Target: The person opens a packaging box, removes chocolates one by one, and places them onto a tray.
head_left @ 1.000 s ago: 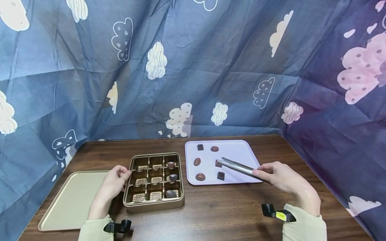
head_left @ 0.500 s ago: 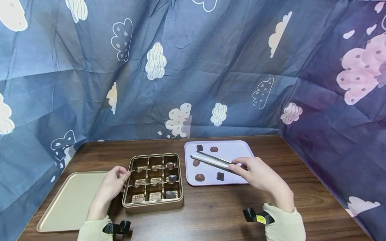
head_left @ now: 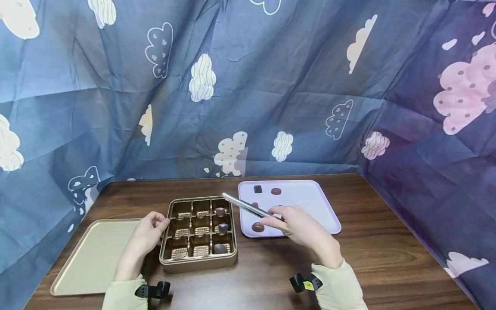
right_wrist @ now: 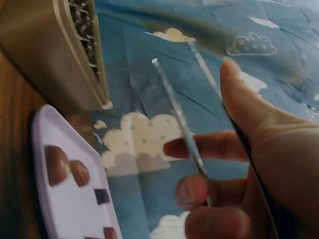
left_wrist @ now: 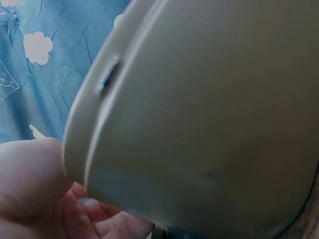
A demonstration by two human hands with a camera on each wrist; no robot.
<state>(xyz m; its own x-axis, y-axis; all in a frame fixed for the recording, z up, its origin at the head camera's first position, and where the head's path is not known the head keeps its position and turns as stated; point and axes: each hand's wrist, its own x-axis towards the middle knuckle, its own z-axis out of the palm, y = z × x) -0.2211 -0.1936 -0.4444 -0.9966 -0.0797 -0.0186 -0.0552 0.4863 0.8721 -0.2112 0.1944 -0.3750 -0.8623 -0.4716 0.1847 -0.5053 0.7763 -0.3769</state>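
My left hand (head_left: pixel 146 234) grips the left side of a gold box (head_left: pixel 198 262) divided into square compartments. In the left wrist view its thumb and fingertips sit at the box's edge (left_wrist: pixel 199 124). Three chocolates, one per compartment, fill the right column, the nearest being a dark one (head_left: pixel 220 249). My right hand (head_left: pixel 300 226) pinches metal tongs (head_left: pixel 244 206), whose tips overlap the box's far right corner in the head view. In the right wrist view the tongs' arms (right_wrist: pixel 180 117) stand apart with nothing between the tips.
A lilac tray (head_left: pixel 310 202) right of the box bears several chocolates, including a dark square one (head_left: pixel 257 189) and a brown oval one (head_left: pixel 257 227). A flat gold lid (head_left: pixel 93 258) lies at the left. Blue cloud-print cloth (head_left: pixel 248 86) hangs behind the wooden table (head_left: pixel 240 292).
My right hand has moved left with the tongs, from over the tray's chocolates toward the far right corner of the box. The left hand keeps its place at the box.
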